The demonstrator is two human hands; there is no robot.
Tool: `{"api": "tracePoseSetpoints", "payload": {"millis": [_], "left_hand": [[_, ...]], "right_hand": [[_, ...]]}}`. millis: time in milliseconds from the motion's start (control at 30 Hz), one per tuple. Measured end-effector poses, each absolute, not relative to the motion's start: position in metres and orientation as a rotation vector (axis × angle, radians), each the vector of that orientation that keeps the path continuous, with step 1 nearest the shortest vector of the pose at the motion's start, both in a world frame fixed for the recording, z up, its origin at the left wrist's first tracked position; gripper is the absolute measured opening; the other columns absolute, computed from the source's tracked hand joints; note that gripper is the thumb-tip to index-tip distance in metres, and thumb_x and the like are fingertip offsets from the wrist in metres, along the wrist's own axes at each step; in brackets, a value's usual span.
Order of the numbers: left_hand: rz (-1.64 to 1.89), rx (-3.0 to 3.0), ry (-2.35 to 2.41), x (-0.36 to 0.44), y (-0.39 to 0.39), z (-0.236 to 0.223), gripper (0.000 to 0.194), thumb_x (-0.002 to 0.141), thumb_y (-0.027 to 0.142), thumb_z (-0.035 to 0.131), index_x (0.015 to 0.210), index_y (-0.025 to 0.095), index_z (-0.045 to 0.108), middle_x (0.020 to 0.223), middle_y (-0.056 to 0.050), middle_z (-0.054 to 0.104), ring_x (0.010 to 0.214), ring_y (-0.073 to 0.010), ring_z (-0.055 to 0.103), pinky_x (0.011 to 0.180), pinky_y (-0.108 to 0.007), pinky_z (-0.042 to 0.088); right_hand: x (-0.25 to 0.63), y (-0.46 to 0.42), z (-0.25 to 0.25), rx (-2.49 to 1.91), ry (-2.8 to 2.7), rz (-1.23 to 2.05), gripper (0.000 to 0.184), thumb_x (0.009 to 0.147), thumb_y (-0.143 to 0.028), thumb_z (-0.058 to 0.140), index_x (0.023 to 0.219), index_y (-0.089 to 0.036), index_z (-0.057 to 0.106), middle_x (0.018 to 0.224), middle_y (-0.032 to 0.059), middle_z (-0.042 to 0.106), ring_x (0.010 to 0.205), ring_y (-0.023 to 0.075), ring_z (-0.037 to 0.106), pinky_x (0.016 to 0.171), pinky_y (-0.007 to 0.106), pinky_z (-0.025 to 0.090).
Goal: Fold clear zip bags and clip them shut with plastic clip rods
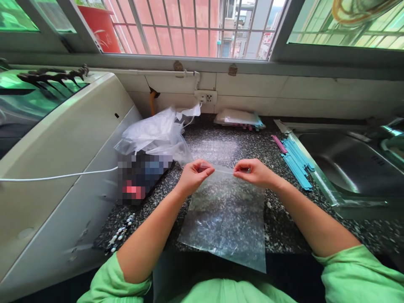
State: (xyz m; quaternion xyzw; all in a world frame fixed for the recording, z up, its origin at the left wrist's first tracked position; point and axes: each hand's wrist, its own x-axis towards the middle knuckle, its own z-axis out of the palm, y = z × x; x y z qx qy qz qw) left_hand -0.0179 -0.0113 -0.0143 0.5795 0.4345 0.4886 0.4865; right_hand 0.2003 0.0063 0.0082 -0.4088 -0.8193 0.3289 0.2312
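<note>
A clear plastic zip bag lies flat on the dark speckled counter, its lower edge hanging over the front. My left hand pinches the bag's top edge at its left end. My right hand pinches the same top strip at its right end. Both hands are closed, thumbs against fingers, holding the strip taut between them. My sleeves are green.
A crumpled clear plastic bag sits at the back left over a blurred-out item. Blue and pink sealing sticks lie beside the steel sink. A flat packet rests by the wall. A white appliance stands left.
</note>
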Motion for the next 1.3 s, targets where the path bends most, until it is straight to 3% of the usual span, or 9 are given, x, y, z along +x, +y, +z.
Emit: {"api": "tracePoseSetpoints", "payload": {"millis": [300, 567, 967, 1300], "left_hand": [[1.186, 1.523, 1.07, -0.018, -0.013, -0.015, 0.024, 0.067, 0.035, 0.069, 0.061, 0.014, 0.061, 0.059, 0.0, 0.055, 0.057, -0.0099, 0.049, 0.056, -0.022, 0.039], [1.156, 1.588, 1.009, -0.013, -0.015, -0.018, 0.026, 0.068, 0.039, 0.069, 0.062, 0.014, 0.064, 0.062, -0.001, 0.056, 0.06, -0.0113, 0.05, 0.058, -0.024, 0.04], [1.058, 1.54, 1.029, -0.01, -0.02, -0.017, 0.015, 0.066, 0.028, 0.07, 0.063, 0.014, 0.065, 0.063, -0.002, 0.059, 0.06, -0.0121, 0.054, 0.059, -0.025, 0.044], [1.136, 1.739, 1.027, -0.008, -0.021, -0.018, 0.009, 0.07, 0.021, 0.064, 0.062, 0.015, 0.064, 0.063, -0.002, 0.059, 0.062, -0.0125, 0.055, 0.062, -0.025, 0.044]], "right_hand": [[0.198, 0.005, 0.008, -1.14, -2.286, 0.796, 0.014, 0.073, -0.024, 0.054, 0.063, -0.015, 0.06, 0.06, 0.001, 0.058, 0.058, 0.0101, 0.05, 0.057, 0.023, 0.038], [0.189, -0.001, 0.008, -1.154, -2.216, 0.987, 0.014, 0.074, -0.026, 0.055, 0.068, -0.015, 0.061, 0.063, 0.0009, 0.06, 0.058, 0.0098, 0.05, 0.057, 0.022, 0.04], [0.181, -0.004, -0.002, -0.98, -2.321, 0.685, 0.009, 0.074, -0.019, 0.052, 0.066, -0.017, 0.056, 0.065, 0.0021, 0.059, 0.062, 0.0112, 0.052, 0.061, 0.024, 0.041], [0.178, -0.005, -0.003, -0.979, -2.281, 0.717, 0.01, 0.075, -0.023, 0.057, 0.068, -0.016, 0.06, 0.065, 0.0025, 0.061, 0.062, 0.0114, 0.054, 0.062, 0.024, 0.041]]}}
